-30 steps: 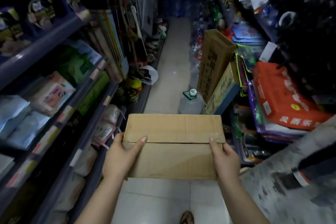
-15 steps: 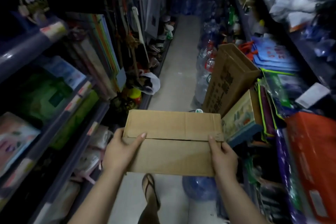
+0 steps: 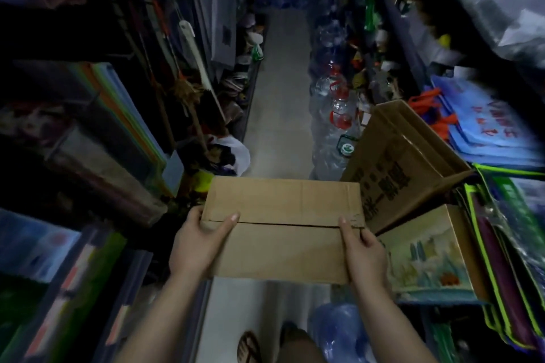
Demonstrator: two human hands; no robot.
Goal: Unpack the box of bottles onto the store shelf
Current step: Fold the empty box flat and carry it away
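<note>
A closed brown cardboard box (image 3: 283, 230) is held flat in front of me, above the aisle floor. Its two top flaps meet in a seam across the middle. My left hand (image 3: 197, 242) grips the box's left end, thumb on top near the seam. My right hand (image 3: 364, 253) grips the right end, thumb also on top. The bottles inside are hidden. Dark store shelves (image 3: 97, 298) packed with goods run along the left.
The narrow tiled aisle (image 3: 280, 91) runs ahead. Large clear water jugs (image 3: 333, 127) line its right side. An open, printed carton (image 3: 404, 162) leans just right of the box, above a picture box (image 3: 424, 259). Brooms (image 3: 191, 74) lean on the left. My sandalled foot (image 3: 249, 348) is below.
I have walked forward down the aisle with the box held the same way. The leaning carton and water jugs are now closer, and the orange packs on the right have passed out of view.
</note>
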